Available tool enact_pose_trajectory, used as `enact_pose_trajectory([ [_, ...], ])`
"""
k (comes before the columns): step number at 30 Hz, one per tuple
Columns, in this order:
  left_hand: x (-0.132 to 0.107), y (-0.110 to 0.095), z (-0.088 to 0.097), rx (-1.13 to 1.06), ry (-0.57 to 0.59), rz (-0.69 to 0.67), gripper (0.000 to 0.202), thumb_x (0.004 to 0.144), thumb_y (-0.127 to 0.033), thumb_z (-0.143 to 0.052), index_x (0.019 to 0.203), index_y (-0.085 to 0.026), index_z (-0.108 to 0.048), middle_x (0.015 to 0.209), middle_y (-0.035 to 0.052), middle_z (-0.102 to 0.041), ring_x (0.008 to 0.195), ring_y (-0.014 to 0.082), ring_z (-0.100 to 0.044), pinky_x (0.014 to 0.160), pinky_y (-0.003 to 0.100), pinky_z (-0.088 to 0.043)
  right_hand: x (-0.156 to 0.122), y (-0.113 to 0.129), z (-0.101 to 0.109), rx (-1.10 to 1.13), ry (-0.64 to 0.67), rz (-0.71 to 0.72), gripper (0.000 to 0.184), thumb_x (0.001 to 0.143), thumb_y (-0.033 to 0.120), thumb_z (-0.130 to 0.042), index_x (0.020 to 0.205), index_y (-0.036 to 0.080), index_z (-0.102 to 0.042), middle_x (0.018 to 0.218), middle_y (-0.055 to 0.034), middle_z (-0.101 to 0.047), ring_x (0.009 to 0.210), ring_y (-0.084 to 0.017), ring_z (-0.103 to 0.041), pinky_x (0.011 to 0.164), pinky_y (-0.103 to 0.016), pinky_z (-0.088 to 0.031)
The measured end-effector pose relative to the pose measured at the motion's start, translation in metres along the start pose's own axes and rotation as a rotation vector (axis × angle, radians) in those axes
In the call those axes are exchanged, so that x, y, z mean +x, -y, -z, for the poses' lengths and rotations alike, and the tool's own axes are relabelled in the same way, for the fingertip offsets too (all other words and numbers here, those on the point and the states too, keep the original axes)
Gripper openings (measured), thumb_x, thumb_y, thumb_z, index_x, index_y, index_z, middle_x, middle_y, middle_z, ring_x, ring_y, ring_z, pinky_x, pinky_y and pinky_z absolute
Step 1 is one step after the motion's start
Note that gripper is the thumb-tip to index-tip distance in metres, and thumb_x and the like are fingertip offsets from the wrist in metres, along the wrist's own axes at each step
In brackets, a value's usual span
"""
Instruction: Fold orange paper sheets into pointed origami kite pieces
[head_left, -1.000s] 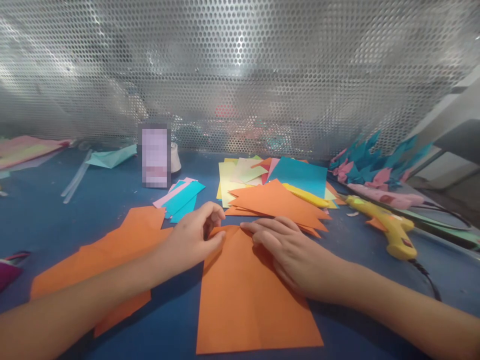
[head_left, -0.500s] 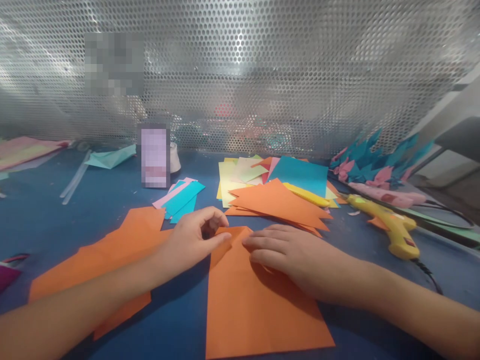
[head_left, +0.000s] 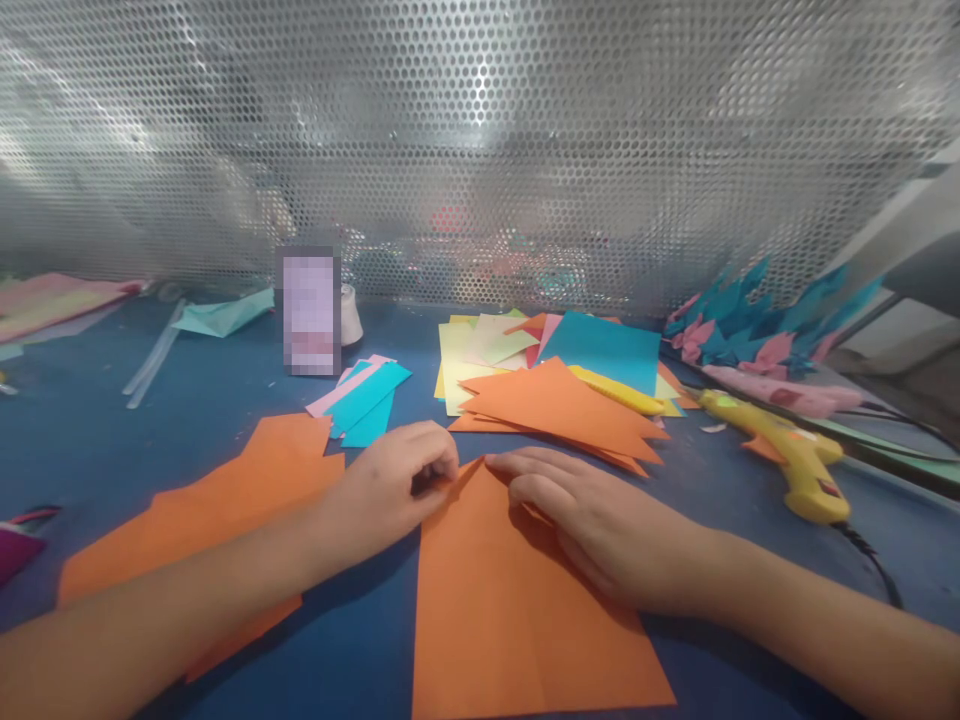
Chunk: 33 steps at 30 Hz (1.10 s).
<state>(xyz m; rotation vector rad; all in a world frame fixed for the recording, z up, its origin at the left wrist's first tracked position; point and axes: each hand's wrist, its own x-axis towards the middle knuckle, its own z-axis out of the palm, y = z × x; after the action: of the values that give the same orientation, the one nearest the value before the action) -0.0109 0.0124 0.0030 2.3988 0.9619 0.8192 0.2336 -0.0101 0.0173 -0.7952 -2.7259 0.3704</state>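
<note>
A sheet of orange paper lies in front of me on the blue table, its far end folded to a point. My left hand is closed at the sheet's far left edge, thumb and curled fingers pinching the slanted fold; the fingertips are partly hidden. My right hand rests on the far right side of the same sheet, its fingers stretched towards the tip and pressing there. Under and beside my left forearm lie more orange sheets. Just beyond my hands sits a stack of pointed orange pieces.
Blue and pink paper strips lie beyond my left hand. A yellow cutter rests by coloured sheets. At right are a yellow glue gun with a cord and blue-pink folded paper. A phone stands before a perforated metal panel.
The left hand's thumb has drawn in under its curled fingers along the fold. My right hand's fingers have shifted to the tip, and the sheet's far left edge now slants down to a point.
</note>
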Motion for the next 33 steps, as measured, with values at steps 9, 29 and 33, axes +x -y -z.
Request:
enact_pose_trajectory([
  [9, 0.000, 0.001, 0.013, 0.213, 0.156, -0.317, 0.014, 0.093, -0.013, -0.045, 0.091, -0.014, -0.058, 0.098, 0.0072, -0.064, 0.093, 0.0169, -0.059, 0.082, 0.028, -0.048, 0.000, 0.002, 0.000, 0.047, -0.016, -0.018, 0.022, 0.085, 0.002, -0.040, 0.099, 0.017, -0.050, 0.132, -0.0173, -0.052, 0.125, -0.024, -0.047, 0.097, -0.044, -0.046],
  [29, 0.005, 0.000, 0.022, 0.391, 0.184, -0.595, 0.024, 0.095, -0.009, -0.039, 0.092, -0.011, -0.062, 0.099, 0.0106, -0.070, 0.088, 0.0193, -0.063, 0.078, 0.032, -0.054, -0.003, -0.006, -0.006, -0.046, -0.026, 0.034, 0.047, 0.085, 0.002, -0.037, 0.131, 0.011, -0.039, 0.138, -0.0157, -0.047, 0.129, -0.022, -0.042, 0.101, -0.041, -0.044],
  [33, 0.005, 0.002, 0.022, 0.396, 0.179, -0.590, 0.022, 0.095, -0.011, -0.041, 0.092, -0.013, -0.063, 0.097, 0.0096, -0.071, 0.088, 0.0193, -0.064, 0.077, 0.033, -0.054, -0.003, -0.005, -0.006, -0.025, -0.061, 0.036, 0.045, 0.085, 0.002, -0.038, 0.129, 0.013, -0.042, 0.137, -0.0161, -0.049, 0.127, -0.023, -0.045, 0.099, -0.042, -0.046],
])
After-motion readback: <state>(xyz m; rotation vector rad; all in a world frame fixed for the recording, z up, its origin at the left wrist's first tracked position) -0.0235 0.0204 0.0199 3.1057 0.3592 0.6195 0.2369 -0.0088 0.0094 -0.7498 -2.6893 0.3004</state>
